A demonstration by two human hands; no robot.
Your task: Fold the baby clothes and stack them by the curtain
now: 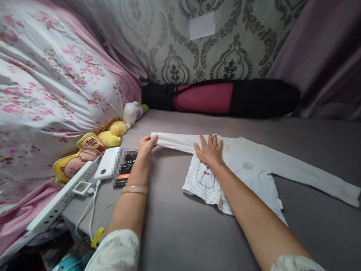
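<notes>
A small white long-sleeved shirt (255, 158) lies spread on the grey bed sheet (176, 237), with a cartoon print on its lower front and a small green motif on the chest. At the far left, my left hand (147, 147) pinches the cuff of one sleeve, which stretches out sideways. My right hand (210, 150) lies flat with fingers spread on the shirt near that sleeve's shoulder. The other sleeve reaches out to the right. My right forearm covers part of the shirt's front.
Left of my left arm are a phone (126, 169), a white power bank (107, 163) and a power strip (62, 196) with cables. Plush toys (111, 135) line a floral cover (49, 79). A black and red long bag (204, 99) lies along the wall.
</notes>
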